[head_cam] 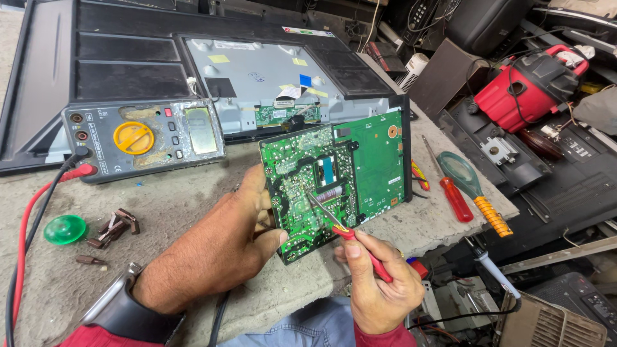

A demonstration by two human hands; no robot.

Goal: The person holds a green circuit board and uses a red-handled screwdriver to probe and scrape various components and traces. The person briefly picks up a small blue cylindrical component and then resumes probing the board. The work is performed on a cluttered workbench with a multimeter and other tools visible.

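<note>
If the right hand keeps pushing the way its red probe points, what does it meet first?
The right hand aims its red probe up and left. The metal tip already sits on or just above the green circuit board, held by the left hand; the board comes first, though actual contact is unclear.

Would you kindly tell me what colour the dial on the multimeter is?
Yellow, seen in the head view: the round dial on the grey multimeter.
</note>
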